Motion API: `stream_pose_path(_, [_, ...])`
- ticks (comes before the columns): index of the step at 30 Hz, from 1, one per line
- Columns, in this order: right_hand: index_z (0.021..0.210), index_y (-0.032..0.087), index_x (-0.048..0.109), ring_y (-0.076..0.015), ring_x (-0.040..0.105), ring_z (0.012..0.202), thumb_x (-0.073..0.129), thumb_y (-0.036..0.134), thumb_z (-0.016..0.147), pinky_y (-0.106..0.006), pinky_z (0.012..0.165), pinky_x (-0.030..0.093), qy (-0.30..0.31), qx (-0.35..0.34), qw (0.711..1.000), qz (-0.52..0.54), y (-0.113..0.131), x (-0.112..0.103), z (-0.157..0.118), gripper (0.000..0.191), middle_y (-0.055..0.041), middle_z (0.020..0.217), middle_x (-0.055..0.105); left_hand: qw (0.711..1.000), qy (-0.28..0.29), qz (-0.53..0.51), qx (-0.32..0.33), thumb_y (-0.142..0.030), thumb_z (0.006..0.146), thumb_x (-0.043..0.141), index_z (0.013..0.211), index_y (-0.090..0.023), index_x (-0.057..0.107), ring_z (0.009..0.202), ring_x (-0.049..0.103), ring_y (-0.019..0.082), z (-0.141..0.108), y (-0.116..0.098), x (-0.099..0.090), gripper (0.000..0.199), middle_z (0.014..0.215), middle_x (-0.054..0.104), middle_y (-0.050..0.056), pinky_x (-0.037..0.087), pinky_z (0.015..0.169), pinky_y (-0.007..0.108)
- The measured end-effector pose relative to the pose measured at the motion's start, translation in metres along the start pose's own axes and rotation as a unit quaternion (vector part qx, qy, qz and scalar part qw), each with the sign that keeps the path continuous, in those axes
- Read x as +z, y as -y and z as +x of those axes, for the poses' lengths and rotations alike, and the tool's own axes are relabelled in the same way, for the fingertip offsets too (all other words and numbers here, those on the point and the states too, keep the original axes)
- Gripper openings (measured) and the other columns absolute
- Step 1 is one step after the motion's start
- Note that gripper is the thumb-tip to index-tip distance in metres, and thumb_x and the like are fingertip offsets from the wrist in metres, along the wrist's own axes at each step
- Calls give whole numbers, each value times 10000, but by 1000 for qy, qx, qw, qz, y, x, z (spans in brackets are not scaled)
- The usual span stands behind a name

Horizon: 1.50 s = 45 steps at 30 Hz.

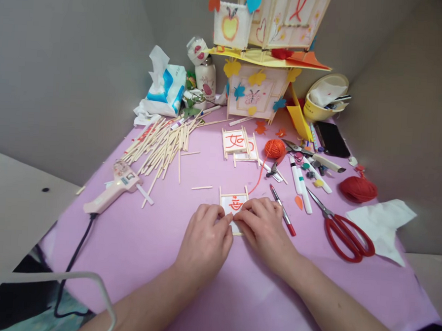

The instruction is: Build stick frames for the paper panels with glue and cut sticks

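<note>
A small white panel framed with wooden sticks [224, 200] lies in front of me, with a red-orange yarn character [235, 204] on its upper part. My left hand [207, 239] rests over its lower left, fingers curled and pinched together at the lower end of the character. From the right, my right hand [265, 226] meets it there, its thumb and fingers closed at the yarn. What sits between the left fingertips is hidden. An orange yarn ball [274, 149] lies farther back, and its strand [259, 180] runs down to the panel beside my right hand.
Wooden sticks [166, 148] and a glue gun [118, 185] lie left. Two finished panels [234, 141] lie behind. Right are a red marker [282, 210], red-handled scissors [345, 236], pliers [317, 158] and dark red yarn [358, 189]. A decorated stick house [258, 91] stands at the back.
</note>
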State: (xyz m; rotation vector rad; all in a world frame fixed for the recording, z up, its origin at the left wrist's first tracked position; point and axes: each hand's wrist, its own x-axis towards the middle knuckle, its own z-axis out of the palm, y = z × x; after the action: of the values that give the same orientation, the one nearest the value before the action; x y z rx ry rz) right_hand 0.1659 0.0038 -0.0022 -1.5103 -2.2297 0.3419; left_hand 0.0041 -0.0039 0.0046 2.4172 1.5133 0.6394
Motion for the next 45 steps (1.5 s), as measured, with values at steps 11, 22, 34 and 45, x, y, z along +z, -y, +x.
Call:
stream_pose_path(11, [936,279,646,-177,424,924,531,222,906,-363,816,236,2,-15,1000,19,-4,4,-2,132,-2,952,569,1000,10,-12,-1,-129,854,473,1005,-143,664,916,450,216,1,3,1,243,959,577,83,466,805,386])
stream_pose_path(22, [937,309,668,-168,422,920,575,142,865,-350,801,226,-7,-40,999,11,-10,3,-2,204,5,934,576,1000,23,11,-4,-120,842,485,1064,-152,651,948,449,220,1,3,0,279,996,576,84,464,823,378])
stream_pose_path(34, [958,302,671,-178,436,945,580,174,869,-373,813,227,-16,-105,994,10,-19,-11,-3,181,3,979,611,989,65,130,8,-272,886,481,1171,-198,584,1026,439,255,-6,-6,-4,312,1175,560,73,432,797,413])
stream_pose_path(45, [843,222,650,-203,449,948,587,220,835,-385,830,257,-12,-9,1000,-21,-12,-23,0,64,-29,952,607,984,90,153,-9,-385,896,468,1206,-198,548,1054,443,266,-10,-12,-5,370,1198,554,70,401,791,417])
